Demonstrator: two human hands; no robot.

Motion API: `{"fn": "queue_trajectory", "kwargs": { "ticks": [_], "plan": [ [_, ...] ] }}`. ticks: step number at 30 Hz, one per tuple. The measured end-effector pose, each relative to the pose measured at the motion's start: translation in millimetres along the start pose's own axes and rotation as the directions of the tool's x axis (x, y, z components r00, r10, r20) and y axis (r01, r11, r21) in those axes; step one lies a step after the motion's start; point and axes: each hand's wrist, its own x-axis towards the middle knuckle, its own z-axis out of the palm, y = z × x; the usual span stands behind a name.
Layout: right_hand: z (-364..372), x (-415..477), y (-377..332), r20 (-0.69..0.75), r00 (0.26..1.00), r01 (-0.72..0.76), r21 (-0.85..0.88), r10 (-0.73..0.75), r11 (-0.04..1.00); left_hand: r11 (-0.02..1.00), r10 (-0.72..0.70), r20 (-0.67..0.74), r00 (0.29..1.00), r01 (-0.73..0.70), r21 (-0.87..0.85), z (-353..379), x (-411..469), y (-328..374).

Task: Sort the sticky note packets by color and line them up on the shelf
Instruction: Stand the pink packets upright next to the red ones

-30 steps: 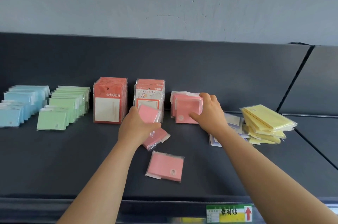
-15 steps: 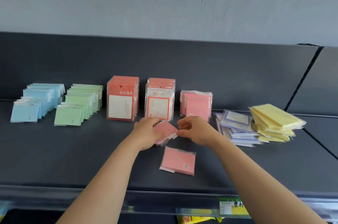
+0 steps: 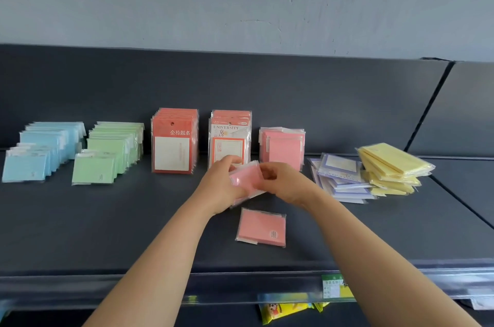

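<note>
At the far left of the dark shelf (image 3: 107, 219) stand the blue packets (image 3: 40, 155), one behind another; they overlap so much that I cannot count them, and the front one almost touches the picture edge. Just beside them the green packets (image 3: 107, 155) stand the same way, also too overlapped to count. Next come two upright rows: the red packets (image 3: 173, 142) with a white panel, then the UNIVERSITY packets (image 3: 230, 137), whose lower part is hidden behind the hands.

In front of these, the left hand (image 3: 222, 187) has its fingers curled around the left side of the held pink packets (image 3: 246, 179). There is more than one, because a second edge shows under the top one, but the exact number is not clear. The right hand (image 3: 283, 182) pinches their right edge, so both hands meet on this small stack, above the shelf.

One loose pink packet (image 3: 262, 227) lies flat nearer the front edge, apart from the hands. Behind the right hand stands the pink row (image 3: 282, 147), partly covered. Further right lie two untidy piles that touch: the purple packets (image 3: 339, 177) and the yellow packets (image 3: 390, 166). A price label (image 3: 334, 289) on the shelf front is blurred.
</note>
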Motion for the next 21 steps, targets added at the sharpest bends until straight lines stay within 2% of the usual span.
{"fn": "queue_trajectory", "kwargs": {
  "ticks": [2,5,8,11,14,17,21],
  "plan": [
    [-8.8,-9.7,-7.1,-0.039,0.999,-0.018,0.067,0.021,0.998,0.998,0.023,-0.002,1.000,-0.024,-0.059,-5.4,-4.5,5.5],
    [-24.5,-30.0,-14.9,0.035,0.996,-0.088,0.200,0.083,0.976,0.986,0.016,0.030,0.999,-0.011,-0.168,-11.5,-15.5,9.8],
    [-27.4,-52.2,-18.4,0.088,0.984,-0.171,0.235,0.154,0.957,0.985,-0.017,0.081,0.997,0.030,-0.172,-10.6,-27.6,7.8],
    [-19.5,-66.7,-8.9,0.053,0.967,-0.255,0.192,0.249,0.948,0.998,-0.039,0.088,0.995,0.043,-0.043,-2.8,-37.2,3.9],
    [-11.1,-77.9,-2.3,0.006,0.951,-0.309,0.021,0.309,0.951,0.979,-0.136,0.119,0.984,0.115,0.168,0.5,-44.5,2.2],
    [-6.4,-84.4,-3.7,-0.021,0.953,-0.304,-0.048,0.303,0.951,0.979,-0.171,0.146,0.974,0.151,0.141,2.9,-47.2,9.1],
    [1.0,-87.8,-2.7,-0.076,0.959,-0.280,-0.094,0.274,0.955,0.980,-0.180,0.103,0.978,0.169,0.107,9.1,-49.1,10.6]
  ]
}}
